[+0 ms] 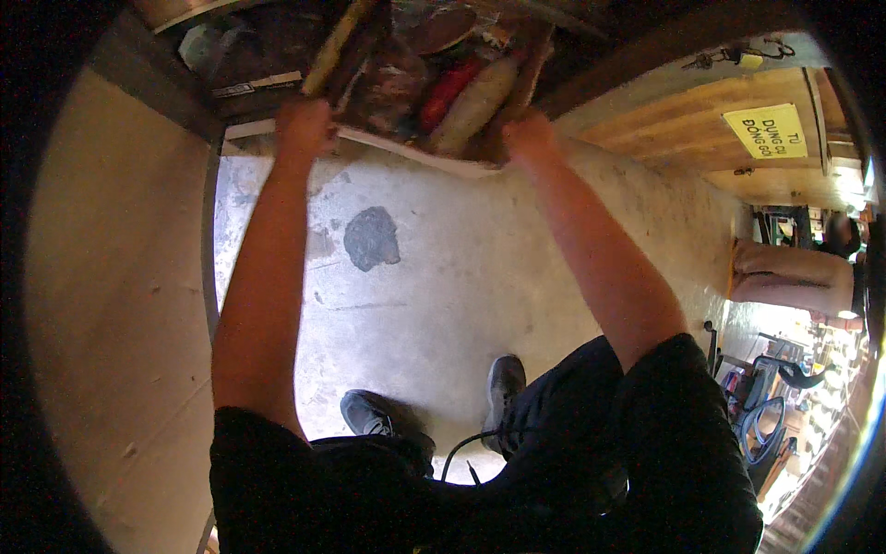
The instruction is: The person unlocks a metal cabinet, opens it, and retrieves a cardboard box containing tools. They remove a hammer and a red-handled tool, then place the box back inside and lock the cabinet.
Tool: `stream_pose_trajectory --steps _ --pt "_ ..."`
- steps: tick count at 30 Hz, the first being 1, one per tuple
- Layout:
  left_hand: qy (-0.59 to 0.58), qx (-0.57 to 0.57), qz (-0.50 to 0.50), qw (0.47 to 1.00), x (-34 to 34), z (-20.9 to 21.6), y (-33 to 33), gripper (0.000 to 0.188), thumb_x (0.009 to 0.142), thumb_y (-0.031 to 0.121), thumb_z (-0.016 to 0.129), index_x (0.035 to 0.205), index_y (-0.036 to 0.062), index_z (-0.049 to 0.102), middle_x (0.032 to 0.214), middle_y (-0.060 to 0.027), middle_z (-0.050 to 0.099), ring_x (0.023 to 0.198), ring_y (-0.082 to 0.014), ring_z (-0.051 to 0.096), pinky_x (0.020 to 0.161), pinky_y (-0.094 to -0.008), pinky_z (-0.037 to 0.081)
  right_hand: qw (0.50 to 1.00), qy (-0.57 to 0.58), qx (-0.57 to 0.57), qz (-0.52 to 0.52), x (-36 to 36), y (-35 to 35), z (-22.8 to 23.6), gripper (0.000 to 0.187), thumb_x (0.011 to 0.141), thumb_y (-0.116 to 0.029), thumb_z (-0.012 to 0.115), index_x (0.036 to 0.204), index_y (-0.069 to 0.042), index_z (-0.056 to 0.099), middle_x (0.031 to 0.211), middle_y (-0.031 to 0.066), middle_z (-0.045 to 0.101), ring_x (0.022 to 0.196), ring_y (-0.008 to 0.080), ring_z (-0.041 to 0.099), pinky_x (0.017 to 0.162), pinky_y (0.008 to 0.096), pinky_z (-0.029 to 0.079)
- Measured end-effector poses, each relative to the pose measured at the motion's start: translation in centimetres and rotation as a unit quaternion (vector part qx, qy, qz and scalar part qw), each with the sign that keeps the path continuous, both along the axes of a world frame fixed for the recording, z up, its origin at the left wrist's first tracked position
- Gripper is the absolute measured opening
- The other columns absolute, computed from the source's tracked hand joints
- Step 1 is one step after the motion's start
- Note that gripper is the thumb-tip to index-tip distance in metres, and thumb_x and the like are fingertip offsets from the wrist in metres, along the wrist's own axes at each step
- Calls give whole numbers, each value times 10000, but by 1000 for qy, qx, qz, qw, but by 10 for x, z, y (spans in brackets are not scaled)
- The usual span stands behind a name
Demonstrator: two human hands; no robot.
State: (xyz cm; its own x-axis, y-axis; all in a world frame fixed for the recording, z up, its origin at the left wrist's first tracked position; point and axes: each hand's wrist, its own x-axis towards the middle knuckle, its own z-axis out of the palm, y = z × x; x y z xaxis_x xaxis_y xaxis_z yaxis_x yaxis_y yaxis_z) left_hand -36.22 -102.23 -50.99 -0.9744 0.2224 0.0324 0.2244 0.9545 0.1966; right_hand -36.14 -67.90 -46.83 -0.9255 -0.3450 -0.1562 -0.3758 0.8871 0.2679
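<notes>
Ahead of me, an open-topped wooden box [420,155], like a drawer, sticks out from a dark cabinet. My left hand [305,127] is closed round its left front corner, where a yellowish wooden side runs back. At the right front corner my right hand [532,138] grips the box, fingers curled and partly blurred. Between the hands, inside the box, lie a red rounded item [449,92] and a long beige one [477,103], beside clear plastic wrapping [392,88]. Shadow and blur hide what these items are.
A tall tan panel [120,277] stands close on my left. Wooden cabinet doors with a yellow sign [765,132] line the right. Below is a concrete floor [434,268] with a dark patch [372,239]. Another person [794,275] stands far right, near cluttered equipment [766,415].
</notes>
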Motion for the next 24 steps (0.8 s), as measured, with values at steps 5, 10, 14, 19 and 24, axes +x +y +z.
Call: stream_pose_trajectory --steps 5,10,14,19,24 --pt "-15 108 191 975 4 2 -92 301 618 212 818 832 24 722 882 -228 706 892 -399 688 766 -455 550 916 -28 -328 -228 23 -84 -5 264 856 -203 547 997 -68 725 947 186 705 913 376 677 793 466 574" --pt "-52 299 249 920 16 15 49 296 781 254 643 850 -28 702 885 -288 685 916 -462 663 829 -494 527 870 -17 -386 -307 -20 57 -15 309 819 -155 570 1048 38 643 1022 250 693 929 397 680 742 474 556" --pt "42 236 247 939 20 -5 15 364 819 273 584 892 -70 678 887 -315 671 922 -468 659 834 -503 519 993 -39 -101 -40 -10 12 -17 256 836 -182 592 1001 -7 680 1001 218 702 913 401 677 761 483 563" --pt "46 113 193 974 23 -26 -83 285 857 224 572 872 -32 695 834 -271 678 856 -430 678 774 -487 542 831 -14 -473 -291 60 -96 -23 374 854 -190 595 1178 -5 567 1009 239 688 955 427 661 812 492 550" --pt "3 132 204 970 9 -4 -85 242 859 206 554 923 12 683 837 -198 684 808 -327 704 704 -440 590 833 -31 -448 -324 82 -127 -31 361 858 -188 598 1160 2 548 1031 252 675 983 450 643 839 504 529"
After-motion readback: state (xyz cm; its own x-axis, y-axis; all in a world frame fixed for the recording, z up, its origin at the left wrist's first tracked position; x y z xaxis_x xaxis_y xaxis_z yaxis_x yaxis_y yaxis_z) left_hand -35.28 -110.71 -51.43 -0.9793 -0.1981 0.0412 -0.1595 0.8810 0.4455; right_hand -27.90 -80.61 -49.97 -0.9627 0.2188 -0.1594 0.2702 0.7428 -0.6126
